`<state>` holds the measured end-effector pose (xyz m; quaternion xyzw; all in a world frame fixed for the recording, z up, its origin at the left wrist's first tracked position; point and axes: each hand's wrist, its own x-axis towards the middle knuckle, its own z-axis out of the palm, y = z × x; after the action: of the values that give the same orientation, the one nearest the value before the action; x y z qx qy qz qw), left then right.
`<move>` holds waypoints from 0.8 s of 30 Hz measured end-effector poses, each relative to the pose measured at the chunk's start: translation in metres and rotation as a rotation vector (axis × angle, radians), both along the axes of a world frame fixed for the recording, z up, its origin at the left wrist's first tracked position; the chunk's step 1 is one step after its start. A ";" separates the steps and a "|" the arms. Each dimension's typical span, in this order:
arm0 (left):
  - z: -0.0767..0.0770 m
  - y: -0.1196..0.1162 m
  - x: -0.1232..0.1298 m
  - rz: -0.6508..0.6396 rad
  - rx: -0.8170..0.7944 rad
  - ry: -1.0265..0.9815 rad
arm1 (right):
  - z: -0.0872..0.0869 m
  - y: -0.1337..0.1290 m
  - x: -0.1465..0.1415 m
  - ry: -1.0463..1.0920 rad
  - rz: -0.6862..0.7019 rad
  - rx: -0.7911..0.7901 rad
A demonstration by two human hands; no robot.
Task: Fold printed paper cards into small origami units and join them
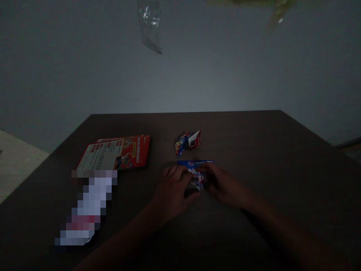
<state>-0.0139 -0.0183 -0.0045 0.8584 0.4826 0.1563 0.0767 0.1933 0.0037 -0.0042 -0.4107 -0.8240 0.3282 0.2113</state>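
A small blue printed packet (199, 179) lies on the dark table between my two hands, with red and white patterning on its lower part. My left hand (174, 190) rests at its left side, fingers spread and the thumb apart, the fingertips on the packet. From the right, my right hand (227, 186) bends round the packet's edge, index finger over the blue top strip and thumb lower down. Part of the packet is hidden under the fingers. Just beyond my hands sits a crumpled blue, red and white wrapper (182, 143) with a folded flap (194, 140).
Red and white printed booklets or flat boxes (135, 152) are stacked at the left. Nearer me lies a pale, pixelated long item (88, 205). The brown table (239, 139) meets a grey wall (220, 67), where a clear plastic bag (150, 26) hangs.
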 end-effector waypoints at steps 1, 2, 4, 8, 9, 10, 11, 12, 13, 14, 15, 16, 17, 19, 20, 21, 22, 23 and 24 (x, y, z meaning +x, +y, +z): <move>0.000 0.000 0.001 0.010 0.005 0.002 | 0.000 0.000 0.000 -0.005 -0.001 0.005; 0.000 0.000 0.002 0.019 0.008 0.003 | 0.000 -0.001 0.000 -0.007 -0.003 0.012; 0.001 0.000 0.003 0.033 0.009 0.009 | -0.001 -0.001 0.000 -0.005 -0.003 0.027; 0.001 0.001 0.004 0.050 0.003 0.036 | -0.002 0.000 0.000 0.018 -0.002 0.024; 0.001 0.001 0.004 0.049 0.005 0.038 | -0.003 0.000 0.000 0.019 -0.007 0.019; 0.001 0.001 0.004 0.046 0.009 0.039 | -0.003 0.000 0.000 0.019 -0.013 0.015; 0.000 0.001 0.004 0.042 0.013 0.038 | -0.004 0.000 0.000 0.016 -0.019 0.011; 0.000 0.001 0.003 0.039 0.019 0.036 | -0.004 0.000 0.000 0.013 -0.027 0.010; 0.000 0.001 0.003 0.036 0.023 0.033 | -0.004 0.000 0.000 0.013 -0.034 0.013; -0.001 0.001 0.003 0.032 0.026 0.029 | -0.004 -0.001 0.000 0.012 -0.040 0.020; -0.001 0.001 0.002 0.028 0.028 0.025 | -0.004 -0.001 0.000 0.015 -0.049 0.032; 0.000 0.001 0.002 0.021 0.028 0.020 | -0.003 -0.001 0.000 0.015 -0.058 0.044; 0.000 0.000 0.002 0.014 0.026 0.016 | -0.003 -0.001 0.000 0.015 -0.066 0.053; 0.002 0.001 0.001 -0.003 0.021 0.004 | -0.001 -0.001 0.000 0.014 -0.082 0.066; 0.003 0.001 0.000 -0.010 0.021 -0.004 | 0.000 0.000 0.000 0.017 -0.092 0.079; 0.004 0.001 0.000 -0.017 0.020 -0.012 | 0.001 0.001 0.001 0.023 -0.104 0.095; 0.005 0.001 0.000 -0.024 0.019 -0.020 | 0.001 0.001 0.001 0.029 -0.118 0.119; 0.005 0.001 0.000 -0.029 0.017 -0.025 | 0.001 0.002 0.002 0.033 -0.136 0.149; 0.005 0.001 -0.001 -0.034 0.012 -0.027 | 0.001 0.003 0.003 0.031 -0.155 0.178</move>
<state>-0.0146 -0.0170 0.0009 0.8648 0.4657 0.1695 0.0807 0.1961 0.0069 -0.0034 -0.4477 -0.8122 0.2429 0.2844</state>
